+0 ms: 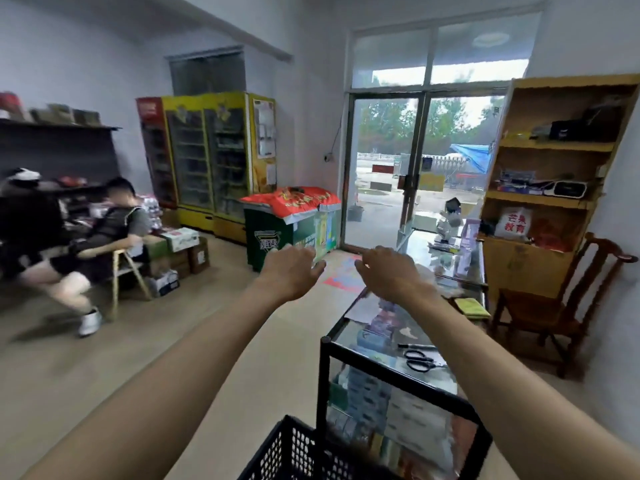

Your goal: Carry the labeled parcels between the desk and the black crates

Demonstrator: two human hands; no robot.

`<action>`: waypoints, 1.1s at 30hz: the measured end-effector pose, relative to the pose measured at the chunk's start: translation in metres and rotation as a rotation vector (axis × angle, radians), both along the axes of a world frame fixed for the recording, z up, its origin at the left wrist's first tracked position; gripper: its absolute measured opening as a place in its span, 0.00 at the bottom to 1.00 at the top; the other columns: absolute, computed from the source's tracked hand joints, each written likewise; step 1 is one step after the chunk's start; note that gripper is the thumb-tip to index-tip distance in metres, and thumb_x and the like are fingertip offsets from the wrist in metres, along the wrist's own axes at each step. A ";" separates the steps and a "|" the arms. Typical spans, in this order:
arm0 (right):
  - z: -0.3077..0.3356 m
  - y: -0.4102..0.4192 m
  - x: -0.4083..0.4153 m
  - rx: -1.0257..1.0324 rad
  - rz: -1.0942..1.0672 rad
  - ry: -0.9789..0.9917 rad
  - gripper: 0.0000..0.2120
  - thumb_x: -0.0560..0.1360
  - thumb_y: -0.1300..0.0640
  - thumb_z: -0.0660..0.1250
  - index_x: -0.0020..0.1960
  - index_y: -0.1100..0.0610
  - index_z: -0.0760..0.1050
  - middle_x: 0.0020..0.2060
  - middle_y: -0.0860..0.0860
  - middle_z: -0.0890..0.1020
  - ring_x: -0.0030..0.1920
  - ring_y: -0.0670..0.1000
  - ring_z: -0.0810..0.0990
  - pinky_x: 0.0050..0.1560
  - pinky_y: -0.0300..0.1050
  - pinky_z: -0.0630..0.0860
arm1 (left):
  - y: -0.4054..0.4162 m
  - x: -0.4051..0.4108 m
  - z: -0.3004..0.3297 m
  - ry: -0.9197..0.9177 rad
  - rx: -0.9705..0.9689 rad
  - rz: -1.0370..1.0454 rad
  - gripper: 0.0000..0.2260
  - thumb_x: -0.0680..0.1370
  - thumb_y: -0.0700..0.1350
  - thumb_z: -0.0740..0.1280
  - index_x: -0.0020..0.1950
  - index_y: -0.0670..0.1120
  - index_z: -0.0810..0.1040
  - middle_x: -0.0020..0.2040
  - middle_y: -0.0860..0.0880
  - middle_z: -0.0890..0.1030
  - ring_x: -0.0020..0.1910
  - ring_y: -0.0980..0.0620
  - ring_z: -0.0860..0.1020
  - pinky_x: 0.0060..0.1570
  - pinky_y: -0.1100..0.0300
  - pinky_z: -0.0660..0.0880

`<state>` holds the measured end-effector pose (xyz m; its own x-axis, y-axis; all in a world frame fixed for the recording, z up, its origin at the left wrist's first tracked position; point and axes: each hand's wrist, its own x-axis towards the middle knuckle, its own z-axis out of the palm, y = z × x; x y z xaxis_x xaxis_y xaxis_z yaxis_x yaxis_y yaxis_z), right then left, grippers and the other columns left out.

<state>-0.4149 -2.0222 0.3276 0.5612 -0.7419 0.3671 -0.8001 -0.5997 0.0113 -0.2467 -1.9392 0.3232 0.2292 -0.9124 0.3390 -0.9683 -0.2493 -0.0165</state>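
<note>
Two bare hands reach forward at chest height in the head view, left hand (pixel 292 271) and right hand (pixel 391 273) side by side and apart. Each grip is wide and slack, fingers loosely extended, holding nothing. A black crate (pixel 294 452) shows at the bottom edge, below the arms, just beside the glass-topped worktop (pixel 377 367). Black scissors (pixel 420 360) lie on that worktop. No labeled parcel can be made out; the picture is blurred.
</note>
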 end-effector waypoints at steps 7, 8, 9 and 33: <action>0.020 0.074 0.160 -0.006 0.363 -0.042 0.15 0.84 0.50 0.53 0.44 0.56 0.71 0.52 0.57 0.80 0.53 0.60 0.80 0.53 0.56 0.76 | 0.133 0.123 0.024 0.044 -0.029 0.313 0.19 0.84 0.58 0.56 0.62 0.47 0.78 0.64 0.44 0.79 0.65 0.42 0.76 0.61 0.48 0.71; 0.025 0.091 0.186 -0.019 0.424 -0.046 0.15 0.84 0.51 0.54 0.43 0.55 0.71 0.51 0.57 0.80 0.54 0.60 0.80 0.52 0.56 0.77 | 0.157 0.142 0.030 0.040 -0.043 0.364 0.19 0.84 0.57 0.56 0.62 0.47 0.78 0.64 0.44 0.80 0.65 0.42 0.76 0.60 0.49 0.71; 0.029 0.110 0.211 -0.037 0.476 -0.042 0.14 0.84 0.52 0.54 0.45 0.55 0.73 0.52 0.57 0.80 0.54 0.60 0.80 0.51 0.55 0.76 | 0.182 0.160 0.036 0.033 -0.054 0.415 0.19 0.84 0.57 0.55 0.62 0.47 0.78 0.63 0.44 0.80 0.64 0.42 0.76 0.59 0.49 0.71; 0.049 0.700 0.534 -0.014 1.600 -0.152 0.18 0.84 0.48 0.53 0.49 0.59 0.76 0.53 0.57 0.79 0.54 0.61 0.79 0.45 0.50 0.66 | 0.790 0.277 0.042 -0.025 -0.144 1.478 0.19 0.85 0.57 0.56 0.61 0.46 0.80 0.59 0.46 0.81 0.56 0.44 0.79 0.54 0.49 0.74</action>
<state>0.1188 -1.3226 0.3770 0.6791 0.5462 0.4904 0.6238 -0.7816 0.0068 0.0307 -1.1497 0.3648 0.8892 0.1773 0.4217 0.1579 -0.9841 0.0810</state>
